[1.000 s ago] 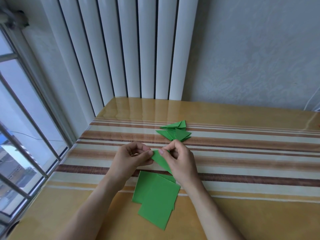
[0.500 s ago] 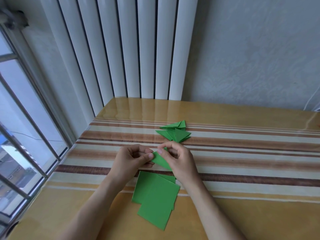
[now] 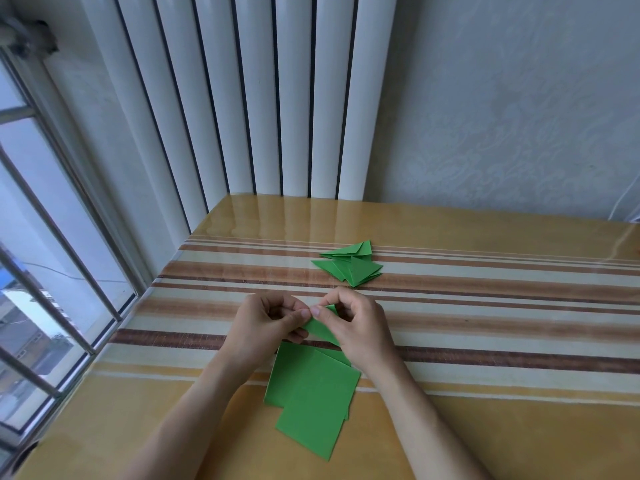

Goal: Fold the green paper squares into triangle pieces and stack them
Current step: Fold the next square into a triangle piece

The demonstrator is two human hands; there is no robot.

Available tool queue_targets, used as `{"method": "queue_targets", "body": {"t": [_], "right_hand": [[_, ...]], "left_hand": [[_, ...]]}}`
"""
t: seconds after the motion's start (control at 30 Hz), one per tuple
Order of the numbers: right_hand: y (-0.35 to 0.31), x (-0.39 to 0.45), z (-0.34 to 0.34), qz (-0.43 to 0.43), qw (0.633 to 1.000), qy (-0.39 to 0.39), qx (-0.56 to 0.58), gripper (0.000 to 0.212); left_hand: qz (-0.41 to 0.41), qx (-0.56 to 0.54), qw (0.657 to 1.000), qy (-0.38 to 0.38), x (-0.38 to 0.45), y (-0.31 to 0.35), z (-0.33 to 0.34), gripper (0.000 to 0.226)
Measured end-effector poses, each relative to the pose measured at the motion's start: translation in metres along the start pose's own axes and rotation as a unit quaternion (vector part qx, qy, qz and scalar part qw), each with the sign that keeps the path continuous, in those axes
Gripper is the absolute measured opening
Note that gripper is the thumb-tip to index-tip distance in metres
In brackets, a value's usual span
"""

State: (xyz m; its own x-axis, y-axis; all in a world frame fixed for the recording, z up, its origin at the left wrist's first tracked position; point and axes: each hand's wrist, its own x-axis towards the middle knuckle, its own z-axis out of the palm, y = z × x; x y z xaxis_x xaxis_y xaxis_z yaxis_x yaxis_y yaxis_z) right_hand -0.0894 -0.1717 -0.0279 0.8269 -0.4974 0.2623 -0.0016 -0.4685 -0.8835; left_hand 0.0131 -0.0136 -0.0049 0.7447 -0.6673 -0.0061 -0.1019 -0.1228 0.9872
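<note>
Pinched between left hand (image 3: 266, 322) and right hand (image 3: 356, 323): green paper piece (image 3: 320, 330), mid-fold, above striped table (image 3: 485, 327). Just nearer, unfolded green squares (image 3: 311, 393); farther, slightly right, stacked triangle pieces (image 3: 349, 266).

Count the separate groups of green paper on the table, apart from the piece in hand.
2: folded triangles lie beyond the hands, and flat squares lie below the wrists. Overlap hides the number of sheets in each.
</note>
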Motion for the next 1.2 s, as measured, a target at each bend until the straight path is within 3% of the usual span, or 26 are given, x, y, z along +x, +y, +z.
{"method": "queue_targets", "body": {"t": [0.5,0.67,0.93,1.2], "right_hand": [[-0.0001,-0.0007,0.0048,0.024,0.999,0.005,-0.023,0.023],[-0.0024,-0.0009,0.0003,0.025,1.0,-0.003,-0.017,0.008],[-0.0011,-0.0014,0.0012,-0.023,0.998,-0.007,-0.052,0.01],[-0.0064,-0.0031,0.0022,-0.032,0.997,0.009,-0.063,0.011]], "left_hand": [[0.004,-0.005,1.0,0.012,0.0017,-0.0015,0.0002,0.006],[0.018,0.012,1.0,0.012,0.0006,-0.0011,0.0014,0.008],[0.031,0.09,0.995,0.023,0.0015,-0.004,-0.0005,0.007],[0.033,0.102,0.994,0.016,0.0017,-0.0055,0.0017,0.01]]}}
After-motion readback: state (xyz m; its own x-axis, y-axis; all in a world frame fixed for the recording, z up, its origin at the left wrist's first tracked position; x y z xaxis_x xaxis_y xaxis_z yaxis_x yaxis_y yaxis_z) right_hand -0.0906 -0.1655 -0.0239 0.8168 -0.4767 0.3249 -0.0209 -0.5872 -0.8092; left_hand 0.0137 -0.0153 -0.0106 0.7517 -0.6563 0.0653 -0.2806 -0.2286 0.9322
